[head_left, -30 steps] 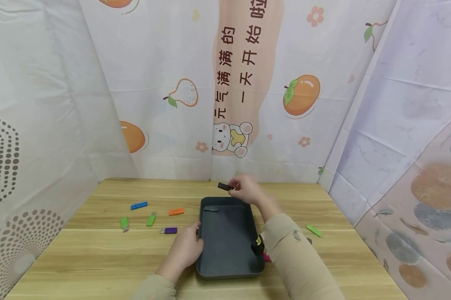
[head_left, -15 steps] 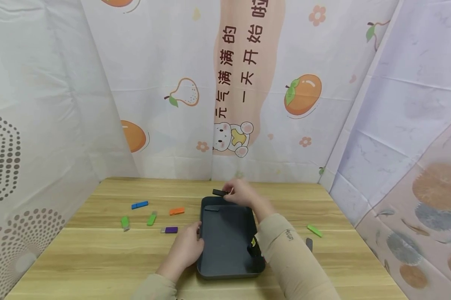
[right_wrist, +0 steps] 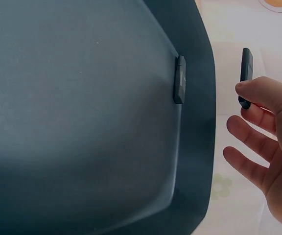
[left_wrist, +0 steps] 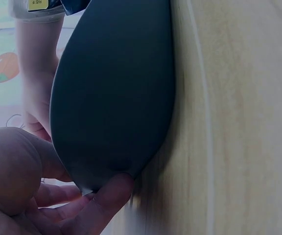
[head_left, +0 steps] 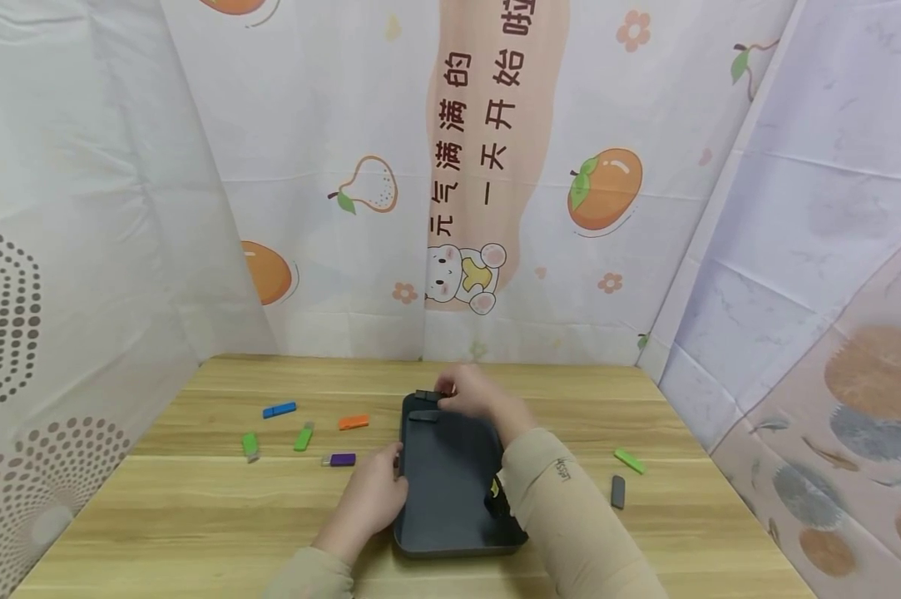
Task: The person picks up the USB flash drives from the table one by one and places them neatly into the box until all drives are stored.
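A dark grey rectangular tray [head_left: 450, 491] lies on the table in front of me. My left hand [head_left: 373, 492] grips its left rim; the left wrist view has the thumb and fingers pinching the tray wall [left_wrist: 116, 88]. With thumb and forefinger my right hand [head_left: 474, 393] pinches a black USB flash drive [right_wrist: 246, 63] above the tray's far end, the other fingers spread. Another dark USB flash drive [head_left: 423, 416] lies inside the tray against the far wall, plainer in the right wrist view. My right forearm covers part of the tray's right side.
On the left of the table lie blue [head_left: 279, 410], orange [head_left: 353, 423], purple [head_left: 340, 459] and two green [head_left: 304, 437] USB drives. To the right are a light green drive [head_left: 630, 462] and a grey drive [head_left: 618, 492]. Printed curtains [head_left: 330, 249] close off the back and sides.
My right hand has come down and slightly left with the black USB flash drive, nearer the tray's far rim. The right sleeve has shifted left, uncovering the grey drive. My left hand stays put.
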Motion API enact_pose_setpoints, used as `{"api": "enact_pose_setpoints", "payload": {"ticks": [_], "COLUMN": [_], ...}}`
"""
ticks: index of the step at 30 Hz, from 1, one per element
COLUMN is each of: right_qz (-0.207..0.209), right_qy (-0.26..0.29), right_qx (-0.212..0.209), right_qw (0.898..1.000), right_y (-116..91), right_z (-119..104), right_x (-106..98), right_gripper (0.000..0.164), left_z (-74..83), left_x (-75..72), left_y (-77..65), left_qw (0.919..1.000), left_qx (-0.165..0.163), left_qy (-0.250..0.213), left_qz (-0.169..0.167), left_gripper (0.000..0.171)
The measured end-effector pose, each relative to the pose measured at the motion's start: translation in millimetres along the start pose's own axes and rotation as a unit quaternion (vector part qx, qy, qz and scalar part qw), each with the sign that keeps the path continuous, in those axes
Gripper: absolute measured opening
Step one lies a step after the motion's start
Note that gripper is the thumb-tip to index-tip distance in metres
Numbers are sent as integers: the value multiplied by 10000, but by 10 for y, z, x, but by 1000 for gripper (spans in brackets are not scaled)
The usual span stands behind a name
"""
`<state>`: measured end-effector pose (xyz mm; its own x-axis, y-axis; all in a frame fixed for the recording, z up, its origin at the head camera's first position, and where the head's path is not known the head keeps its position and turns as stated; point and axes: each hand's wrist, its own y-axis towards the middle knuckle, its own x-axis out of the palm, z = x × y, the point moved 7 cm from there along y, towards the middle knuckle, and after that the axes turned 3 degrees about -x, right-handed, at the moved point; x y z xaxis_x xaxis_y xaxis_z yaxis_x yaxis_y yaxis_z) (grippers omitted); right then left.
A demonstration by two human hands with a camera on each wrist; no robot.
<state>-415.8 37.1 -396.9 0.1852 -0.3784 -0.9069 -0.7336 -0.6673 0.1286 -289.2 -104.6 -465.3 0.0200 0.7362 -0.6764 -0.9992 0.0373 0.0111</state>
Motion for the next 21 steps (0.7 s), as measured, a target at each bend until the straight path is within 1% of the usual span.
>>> {"api": "enact_pose_setpoints", "payload": {"ticks": [7,12,17,21], "right_qz": [-152,-235,-253,-234], "right_qy": [-138,-188,-148,-152], "right_qx": [215,362,429,403], "right_qw": [9996,9989,9986,9988], "right_y": [26,27,24,36], "right_z": [-10,3,49,86], "right_x": [84,143,207,262], "right_gripper": [16,16,15,15], "left_z": [-1,-5,1,3], "left_x": [-17,-3,-1,-6], "left_y": [-1,7,5,-1], "left_qw": [10000,10000,10000,10000], "left_qx": [-12,-22,1,-5], "left_qy": [33,27,30,46], "left_qz": [23,-14,2,6], "left_gripper": [49,49,48,48]}}
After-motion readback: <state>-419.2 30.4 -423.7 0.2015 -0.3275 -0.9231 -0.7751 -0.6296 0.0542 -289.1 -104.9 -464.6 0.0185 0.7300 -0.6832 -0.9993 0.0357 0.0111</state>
